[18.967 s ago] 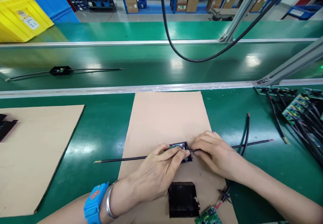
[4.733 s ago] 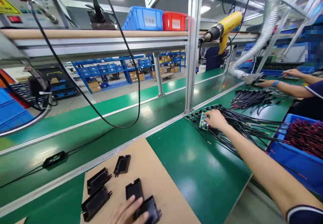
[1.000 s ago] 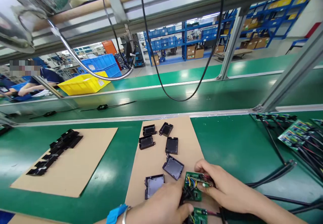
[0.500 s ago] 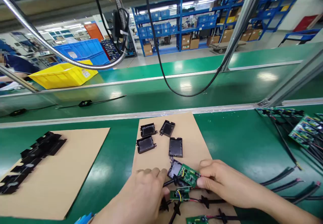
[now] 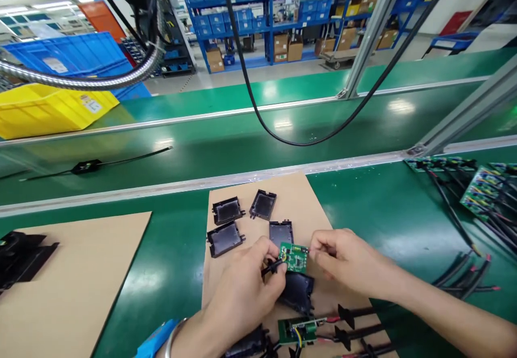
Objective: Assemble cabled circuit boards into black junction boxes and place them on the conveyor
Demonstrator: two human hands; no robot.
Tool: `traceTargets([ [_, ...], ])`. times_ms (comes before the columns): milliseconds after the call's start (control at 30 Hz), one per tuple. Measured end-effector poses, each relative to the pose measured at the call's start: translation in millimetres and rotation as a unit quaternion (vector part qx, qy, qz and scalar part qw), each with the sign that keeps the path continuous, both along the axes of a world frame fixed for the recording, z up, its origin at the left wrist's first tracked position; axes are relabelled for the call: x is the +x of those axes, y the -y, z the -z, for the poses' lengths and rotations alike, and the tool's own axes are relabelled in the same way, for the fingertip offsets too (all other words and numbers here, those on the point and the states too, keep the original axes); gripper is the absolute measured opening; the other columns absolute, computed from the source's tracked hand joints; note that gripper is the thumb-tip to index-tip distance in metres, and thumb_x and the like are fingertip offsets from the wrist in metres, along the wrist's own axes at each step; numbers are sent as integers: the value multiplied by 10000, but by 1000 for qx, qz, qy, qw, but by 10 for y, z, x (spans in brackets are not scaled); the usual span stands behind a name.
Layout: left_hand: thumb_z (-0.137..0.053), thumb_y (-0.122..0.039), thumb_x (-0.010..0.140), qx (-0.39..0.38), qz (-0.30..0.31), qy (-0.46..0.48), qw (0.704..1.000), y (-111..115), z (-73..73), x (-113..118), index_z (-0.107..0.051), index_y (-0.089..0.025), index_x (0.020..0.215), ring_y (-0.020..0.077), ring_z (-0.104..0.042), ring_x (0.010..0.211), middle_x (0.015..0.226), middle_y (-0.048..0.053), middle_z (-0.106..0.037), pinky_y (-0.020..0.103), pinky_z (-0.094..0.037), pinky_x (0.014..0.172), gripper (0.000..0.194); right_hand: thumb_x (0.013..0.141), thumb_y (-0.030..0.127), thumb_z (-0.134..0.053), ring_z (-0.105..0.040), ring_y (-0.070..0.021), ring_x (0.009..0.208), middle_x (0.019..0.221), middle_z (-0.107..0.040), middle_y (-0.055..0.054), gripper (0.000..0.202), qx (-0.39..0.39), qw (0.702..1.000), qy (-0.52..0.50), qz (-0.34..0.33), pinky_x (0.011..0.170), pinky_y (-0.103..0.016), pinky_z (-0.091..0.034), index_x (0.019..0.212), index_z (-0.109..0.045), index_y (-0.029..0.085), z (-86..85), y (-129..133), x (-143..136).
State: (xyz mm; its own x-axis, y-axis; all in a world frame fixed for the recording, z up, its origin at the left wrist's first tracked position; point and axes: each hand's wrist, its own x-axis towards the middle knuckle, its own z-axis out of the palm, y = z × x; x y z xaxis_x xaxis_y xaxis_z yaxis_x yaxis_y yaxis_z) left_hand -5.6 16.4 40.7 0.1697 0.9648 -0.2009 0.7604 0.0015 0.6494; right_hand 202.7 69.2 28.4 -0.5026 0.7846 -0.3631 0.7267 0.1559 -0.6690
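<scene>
The desk (image 5: 371, 202) has a smooth, glossy green surface. A matte tan cardboard sheet (image 5: 297, 188) lies on it, carrying shallow, rectangular black plastic cases (image 5: 225, 239) with raised walls and small projecting tabs. Black cables (image 5: 460, 274) with round sheathing and reddish or stripped ends lie to the right. Near the sheet's front edge rests a second board (image 5: 297, 331), green, with yellow and red wires and black cable attached.

The circuit board (image 5: 293, 258) under handling is a flat green rectangle. Small components dot its face, and yellowish wires join its left end, where a black cable runs into the left hand. It is held over the sheet, between two cases, covering the upper edge of the nearer case (image 5: 299, 293); contact with that case cannot be confirmed.

The left hand (image 5: 252, 280) is closed in a pinch on the board's left end and its cable. The right hand (image 5: 343, 258) has curled fingers at the board's right edge; whether they grip the edge or a lead cannot be determined.

Compared with half a second earlier, the board sits squarer to view instead of slanting down to the right. The left hand, then beside the cable, now reaches the board itself.
</scene>
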Motion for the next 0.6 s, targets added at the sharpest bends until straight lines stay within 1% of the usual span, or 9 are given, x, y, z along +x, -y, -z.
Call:
traceTargets([
  [33, -508, -261, 863, -1, 3, 6, 1000, 22, 11, 21, -534, -221, 902, 145, -524, 551, 632, -43, -571, 251, -341, 533, 62, 883, 179, -452, -596, -156, 623, 674, -638, -17, 171, 70, 996, 49, -16, 552, -247, -360, 739, -543, 185, -26, 41, -58],
  [100, -505, -234, 846, -11, 7, 15, 1000, 66, 21, 60, -507, -223, 873, 139, -516, 539, 645, -42, -576, 246, -329, 525, 29, 825, 97, -479, -626, -194, 665, 733, -659, -62, 134, 180, 970, 159, -47, 557, -277, -336, 752, -566, 167, -72, 160, -185],
  [167, -494, -212, 832, -25, 14, 17, 999, 90, 9, 71, -487, -225, 854, 142, -518, 548, 661, -36, -581, 247, -326, 524, 26, 773, 25, -474, -639, -219, 646, 766, -662, -86, 177, 225, 942, 236, -81, 520, -295, -296, 815, -586, 155, -98, 302, -279],
  [200, -487, -209, 831, -32, 19, 17, 999, 91, -5, 59, -481, -225, 849, 146, -525, 561, 671, -32, -584, 249, -329, 529, 25, 759, 8, -472, -638, -224, 627, 762, -656, -83, 202, 230, 936, 248, -97, 505, -300, -280, 838, -585, 156, -102, 367, -298],
  [300, -479, -235, 849, -54, 51, 16, 997, 69, -45, -39, -476, -227, 868, 157, -548, 608, 705, -26, -598, 255, -347, 554, 21, 789, 66, -507, -638, -233, 625, 771, -638, -61, 152, 217, 947, 205, -119, 502, -306, -288, 885, -555, 173, -74, 469, -253],
  [367, -531, -277, 829, -74, 83, -4, 994, 56, -43, -117, -475, -223, 880, 171, -564, 636, 718, -22, -602, 265, -358, 569, 93, 798, 116, -546, -646, -245, 662, 796, -641, -55, 131, 202, 955, 175, -124, 524, -307, -312, 914, -536, 177, -24, 431, -192],
  [467, -590, -292, 786, -98, 108, -49, 988, 65, 15, -182, -476, -211, 898, 208, -597, 695, 762, -3, -624, 287, -382, 601, 179, 806, 82, -540, -640, -235, 698, 805, -644, -39, 143, 212, 953, 156, -151, 556, -302, -314, 903, -528, 185, 62, 246, -145],
  [533, -567, -275, 804, -108, 109, -65, 986, 82, 63, -191, -482, -202, 930, 226, -617, 732, 814, 17, -648, 302, -397, 624, 168, 845, 75, -509, -624, -216, 719, 828, -638, -31, 125, 230, 949, 129, -175, 575, -298, -316, 887, -525, 192, 97, 97, -142],
  [600, -543, -276, 829, -111, 103, -75, 986, 95, 94, -193, -487, -198, 953, 237, -628, 752, 847, 27, -662, 315, -406, 642, 157, 875, 108, -506, -602, -196, 741, 866, -626, -26, 88, 232, 951, 90, -184, 599, -291, -329, 883, -519, 195, 99, -23, -140],
])
